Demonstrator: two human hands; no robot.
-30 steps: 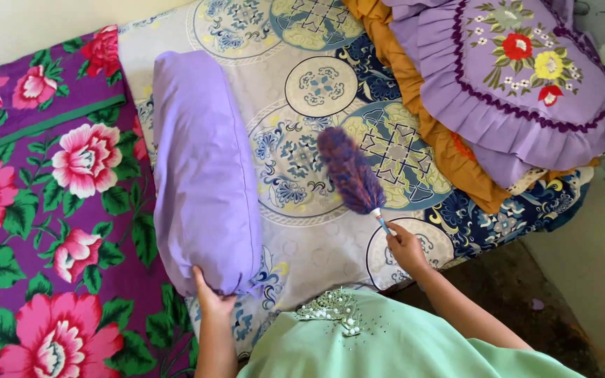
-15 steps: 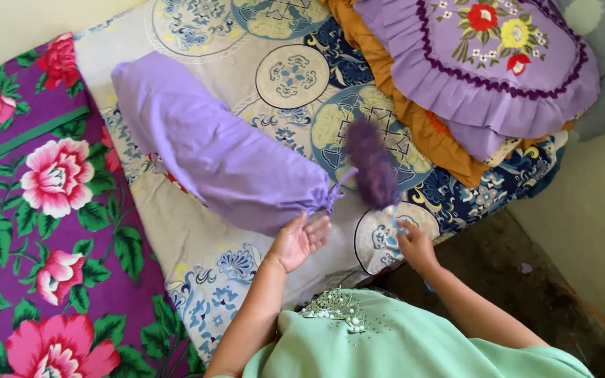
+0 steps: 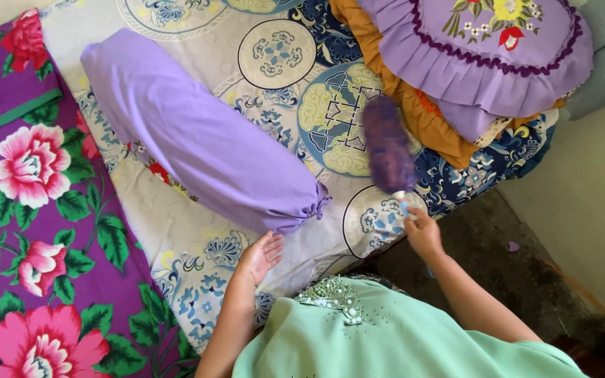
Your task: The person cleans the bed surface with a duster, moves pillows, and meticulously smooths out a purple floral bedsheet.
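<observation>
A long lilac bolster pillow (image 3: 201,136) lies diagonally on the patterned bedsheet (image 3: 190,245), its gathered end pointing toward me. My left hand (image 3: 259,256) hovers open just below that end, palm up, touching nothing. My right hand (image 3: 423,234) grips the thin handle of a purple feather duster (image 3: 388,152), whose blurred fluffy head sits over the sheet's round blue motifs near the bed's edge.
A purple floral blanket (image 3: 29,210) covers the left side of the bed. A stack of pillows, topped by a lilac frilled cushion with embroidered flowers (image 3: 488,49) over an orange one (image 3: 428,119), lies at the upper right. Dark floor (image 3: 512,273) and a pale wall are at the right.
My left hand swung the bolster's near end to the right, then let go and drew back. The duster moved right, toward the pillow stack.
</observation>
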